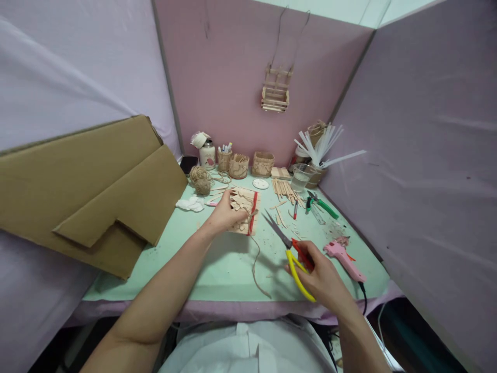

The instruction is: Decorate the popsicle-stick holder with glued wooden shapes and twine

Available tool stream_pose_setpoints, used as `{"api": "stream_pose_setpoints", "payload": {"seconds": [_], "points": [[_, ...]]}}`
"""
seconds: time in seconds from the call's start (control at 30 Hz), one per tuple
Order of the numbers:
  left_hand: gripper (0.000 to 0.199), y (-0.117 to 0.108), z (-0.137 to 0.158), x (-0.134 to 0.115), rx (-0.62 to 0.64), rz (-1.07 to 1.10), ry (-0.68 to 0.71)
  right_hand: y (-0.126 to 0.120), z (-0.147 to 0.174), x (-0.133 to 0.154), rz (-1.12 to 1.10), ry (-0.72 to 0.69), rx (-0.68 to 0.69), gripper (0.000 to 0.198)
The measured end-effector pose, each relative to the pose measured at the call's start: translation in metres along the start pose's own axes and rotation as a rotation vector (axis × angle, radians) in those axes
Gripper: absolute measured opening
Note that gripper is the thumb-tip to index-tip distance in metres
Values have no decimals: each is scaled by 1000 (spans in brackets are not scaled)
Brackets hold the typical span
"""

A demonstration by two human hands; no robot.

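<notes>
My left hand [227, 211] grips a small craft-stick piece [243, 199] with a red band [253, 212] along its right side. A length of twine [254, 264] hangs from this piece and trails over the tabletop toward the front edge. In my right hand [316, 272] is a pair of scissors [289, 243] with one red and one yellow handle. The blades point up and left toward the piece, spread slightly apart, and do not touch it. My left palm hides part of the piece's left side.
A pink glue gun [345, 260] lies at the right, near green-handled pliers [326, 205] and loose craft sticks [286, 190]. Behind are a twine ball [200, 180], stick-filled cups [238, 167] and a clear plastic cup [301, 178]. Large cardboard [93, 171] leans at the left.
</notes>
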State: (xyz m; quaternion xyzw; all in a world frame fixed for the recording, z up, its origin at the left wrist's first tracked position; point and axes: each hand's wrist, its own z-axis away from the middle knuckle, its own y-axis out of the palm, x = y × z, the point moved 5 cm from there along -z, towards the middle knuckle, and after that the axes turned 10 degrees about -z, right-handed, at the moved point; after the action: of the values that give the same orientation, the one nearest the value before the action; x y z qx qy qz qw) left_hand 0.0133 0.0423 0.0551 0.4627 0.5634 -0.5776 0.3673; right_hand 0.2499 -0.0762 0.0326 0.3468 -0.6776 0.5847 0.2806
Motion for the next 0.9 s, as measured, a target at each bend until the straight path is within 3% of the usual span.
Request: {"api": "stream_pose_setpoints", "payload": {"seconds": [0.33, 0.9], "points": [[66, 7, 6, -12, -13, -11, 156, 14, 0, -4, -39, -11, -31, 27], [71, 11, 10, -13, 28, -49, 146, 22, 0, -6, -14, 16, -37, 22]]}}
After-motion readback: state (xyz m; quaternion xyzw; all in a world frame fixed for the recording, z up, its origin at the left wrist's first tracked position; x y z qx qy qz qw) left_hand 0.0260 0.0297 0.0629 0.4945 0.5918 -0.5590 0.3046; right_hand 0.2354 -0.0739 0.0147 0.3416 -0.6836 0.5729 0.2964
